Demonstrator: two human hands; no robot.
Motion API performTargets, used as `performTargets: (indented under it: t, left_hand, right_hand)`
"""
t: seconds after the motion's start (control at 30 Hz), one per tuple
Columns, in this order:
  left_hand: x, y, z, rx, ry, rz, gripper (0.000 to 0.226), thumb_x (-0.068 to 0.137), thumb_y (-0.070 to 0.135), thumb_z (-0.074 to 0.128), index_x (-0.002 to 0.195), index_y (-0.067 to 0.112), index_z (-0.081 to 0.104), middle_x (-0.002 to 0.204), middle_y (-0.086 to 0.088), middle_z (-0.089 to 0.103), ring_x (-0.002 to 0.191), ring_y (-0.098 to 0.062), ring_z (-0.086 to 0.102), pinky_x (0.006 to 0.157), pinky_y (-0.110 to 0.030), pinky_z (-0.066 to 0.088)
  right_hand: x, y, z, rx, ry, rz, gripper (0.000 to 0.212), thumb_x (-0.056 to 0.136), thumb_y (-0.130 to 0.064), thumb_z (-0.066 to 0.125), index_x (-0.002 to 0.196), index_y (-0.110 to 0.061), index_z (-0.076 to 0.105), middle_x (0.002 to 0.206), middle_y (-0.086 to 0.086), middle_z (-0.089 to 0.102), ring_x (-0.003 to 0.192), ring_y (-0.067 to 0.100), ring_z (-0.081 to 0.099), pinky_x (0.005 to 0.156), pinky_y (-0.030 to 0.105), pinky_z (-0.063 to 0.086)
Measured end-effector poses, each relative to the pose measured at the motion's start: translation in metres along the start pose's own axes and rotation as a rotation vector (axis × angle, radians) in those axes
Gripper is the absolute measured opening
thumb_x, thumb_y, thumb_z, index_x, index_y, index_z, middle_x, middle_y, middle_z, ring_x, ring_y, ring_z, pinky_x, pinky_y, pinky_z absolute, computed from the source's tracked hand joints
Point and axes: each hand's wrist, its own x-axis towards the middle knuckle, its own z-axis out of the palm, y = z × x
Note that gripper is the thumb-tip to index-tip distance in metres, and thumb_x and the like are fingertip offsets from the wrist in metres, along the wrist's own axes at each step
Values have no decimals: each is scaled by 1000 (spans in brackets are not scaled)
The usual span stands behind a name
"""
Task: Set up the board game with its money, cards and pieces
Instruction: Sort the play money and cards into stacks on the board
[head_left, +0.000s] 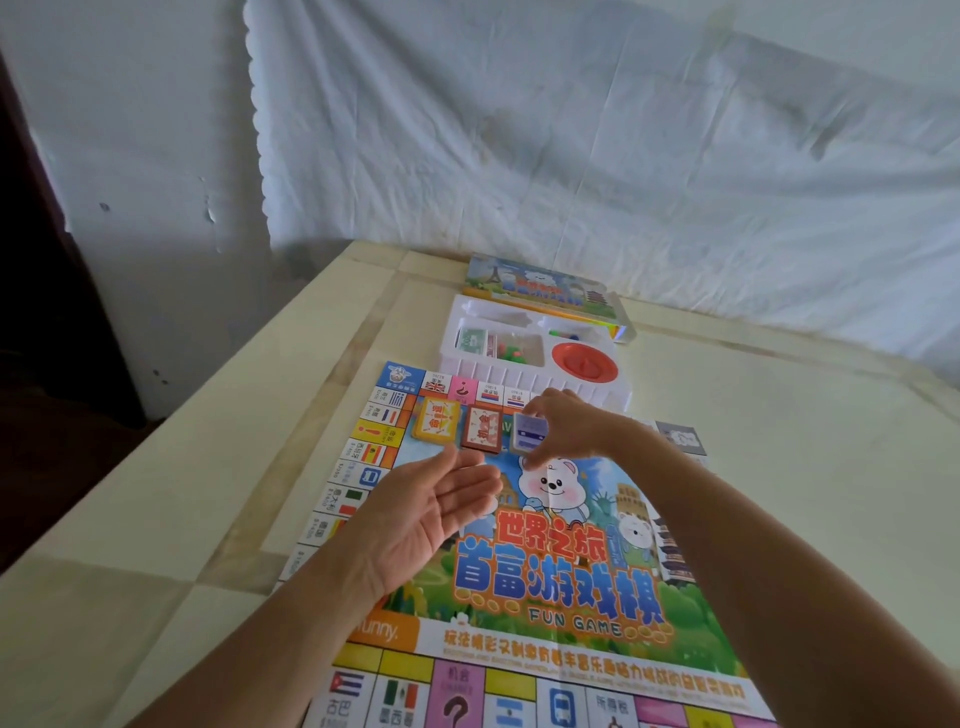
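Board (545, 642); beyond, tray (470, 368) with money (474, 340), pieces (511, 353)

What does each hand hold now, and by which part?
The right hand pinches the blue card deck by two opposite edges, fingers on the far one and thumb on the near one. The left hand is open and holds nothing.

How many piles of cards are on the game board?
3. A yellow pile lies farthest left, a red pile beside it, and a blue pile on the right, pinched by the right hand. More cards may sit in the white tray behind the board.
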Motion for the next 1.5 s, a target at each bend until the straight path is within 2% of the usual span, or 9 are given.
performTargets:
  t: [0.4,0.87,0.97,1.03,1.1,1.23,1.3,1.37,1.5]
  left_hand:
    - [1,0,0,5,-16,3,35,95,20,48,113,-7,59,106,-28,67,93,-33,69,83,-38,57]
    - [-1,-1,2,45,0,35,31,95,19,49,113,-4,59,106,-25,68,93,-32,68,82,-39,57]
    - [-4,7,6,46,53,144,24,97,14,47,112,1,61,103,-18,69,92,-29,67,81,-39,53]
    - [-1,21,11,108,170,237,20,97,10,46,106,4,62,98,-13,70,90,-26,65,80,-37,51]
    - [11,39,16,251,323,354,22,96,2,42,99,7,64,94,-11,69,85,-23,63,78,-33,49]
    - [46,68,19,461,456,465,27,93,-3,38,96,10,62,91,-7,63,74,-14,55,65,-20,47]
    - [64,77,12,548,473,444,25,94,3,40,104,10,62,95,-5,63,74,-9,55,59,-19,46]
    - [79,84,2,602,457,419,23,96,9,40,107,13,60,98,-3,64,77,-8,58,61,-21,43]
    - [99,87,-14,639,423,371,25,97,10,36,106,17,58,109,-3,63,98,-14,58,84,-28,45]
  right_hand:
    - [5,4,0,13,-34,-11,71,72,-37,79,131,-12,48,124,8,43,114,24,44,101,40,40]
    - [4,10,7,58,-21,-7,81,72,-44,77,138,-15,41,125,5,40,120,24,39,105,41,37]
    - [-2,7,-1,195,67,-22,73,79,-37,73,140,-11,41,129,8,42,121,24,42,105,39,37]
    - [-3,2,-14,292,220,-22,56,85,-26,68,134,-7,48,121,9,52,109,23,53,93,32,45]
    - [4,-4,-31,526,317,33,38,88,-14,64,124,-4,55,104,8,61,90,21,60,79,28,50]
    - [33,-15,-53,1058,321,186,21,89,4,55,109,2,59,94,16,63,77,21,59,84,34,52]
    - [52,-21,-57,1124,281,204,23,89,7,52,110,1,57,97,12,58,81,18,58,87,32,52]
    - [73,-28,-60,1118,262,231,17,89,8,48,95,-5,57,92,8,54,78,14,55,84,31,52]
    - [108,-32,-63,1059,270,378,21,92,0,43,76,-13,43,103,13,48,71,16,50,83,34,51]
